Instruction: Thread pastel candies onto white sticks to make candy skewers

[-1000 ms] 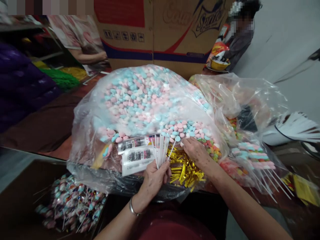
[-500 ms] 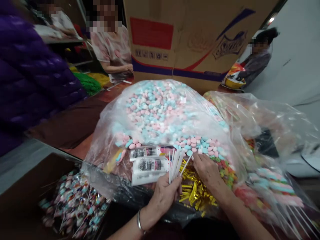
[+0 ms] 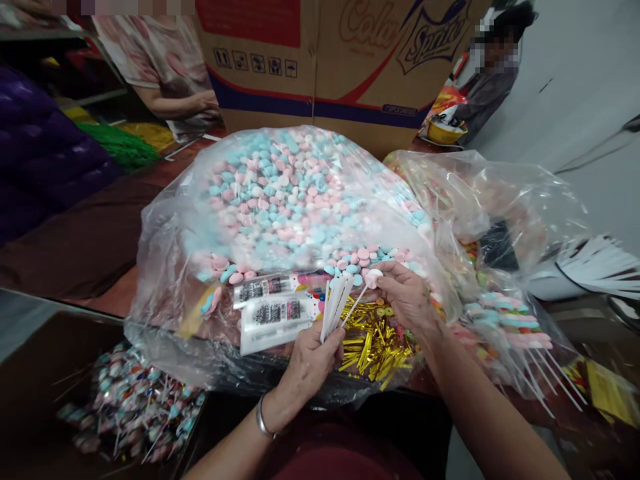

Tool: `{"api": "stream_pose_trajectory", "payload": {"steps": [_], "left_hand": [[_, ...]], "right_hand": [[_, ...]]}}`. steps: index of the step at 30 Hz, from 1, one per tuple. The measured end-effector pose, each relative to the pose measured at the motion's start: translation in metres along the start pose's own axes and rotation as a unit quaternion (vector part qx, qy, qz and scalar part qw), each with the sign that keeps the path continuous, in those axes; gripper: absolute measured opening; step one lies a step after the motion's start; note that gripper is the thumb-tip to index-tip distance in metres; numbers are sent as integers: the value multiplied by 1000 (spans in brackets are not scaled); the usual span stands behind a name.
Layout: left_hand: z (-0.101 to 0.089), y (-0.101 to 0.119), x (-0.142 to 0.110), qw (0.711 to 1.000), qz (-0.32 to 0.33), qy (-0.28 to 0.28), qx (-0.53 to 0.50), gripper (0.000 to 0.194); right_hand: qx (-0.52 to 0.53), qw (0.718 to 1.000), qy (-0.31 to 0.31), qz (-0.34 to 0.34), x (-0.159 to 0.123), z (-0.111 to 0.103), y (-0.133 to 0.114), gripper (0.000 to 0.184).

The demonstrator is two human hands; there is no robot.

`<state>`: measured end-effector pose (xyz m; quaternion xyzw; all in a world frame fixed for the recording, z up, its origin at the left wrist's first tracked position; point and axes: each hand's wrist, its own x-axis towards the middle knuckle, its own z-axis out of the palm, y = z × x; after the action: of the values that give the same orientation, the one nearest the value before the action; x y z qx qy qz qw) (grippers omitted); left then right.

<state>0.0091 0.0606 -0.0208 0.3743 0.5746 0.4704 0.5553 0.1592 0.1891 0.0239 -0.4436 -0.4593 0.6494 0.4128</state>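
Note:
My left hand [image 3: 313, 357], with a metal bangle at the wrist, is closed round a bunch of white paper sticks [image 3: 336, 305]. One stick leans out to the right, its tip at a pale pink marshmallow [image 3: 373, 277]. That marshmallow is pinched between the fingertips of my right hand [image 3: 407, 293]. Just behind lies a large clear bag [image 3: 165, 233] full of pink, blue and white marshmallows [image 3: 295, 180], several spilling from its near side. Gold twist ties [image 3: 373, 347] are heaped under my hands. Left of the sticks are printed plastic sachets [image 3: 277, 320].
A cardboard box [image 3: 320, 87] stands behind the bag. At lower left, an open carton [image 3: 30, 360] holds wrapped candies on sticks [image 3: 135, 407]. To the right are marshmallow skewers [image 3: 510, 320] and a bundle of white sticks [image 3: 600, 267]. Two people are across the table.
My right hand now shows a pale pink marshmallow at the tip of the slanted stick. The whole view has shifted, so the table items appear further left and higher.

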Motion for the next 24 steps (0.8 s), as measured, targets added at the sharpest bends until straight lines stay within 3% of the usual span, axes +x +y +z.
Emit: {"api": "stream_pose_trajectory", "payload": {"steps": [14, 20, 24], "left_hand": [[2, -2, 2, 998, 15, 27, 51, 36], [4, -1, 2, 998, 20, 36, 45, 35], [4, 0, 1, 998, 18, 46, 44, 36]], "right_hand": [[-5, 999, -28, -28, -5, 2, -4, 29], [-147, 985, 0, -95, -10, -7, 5, 30], [-287, 938, 0, -194, -15, -8, 10, 28]]}}
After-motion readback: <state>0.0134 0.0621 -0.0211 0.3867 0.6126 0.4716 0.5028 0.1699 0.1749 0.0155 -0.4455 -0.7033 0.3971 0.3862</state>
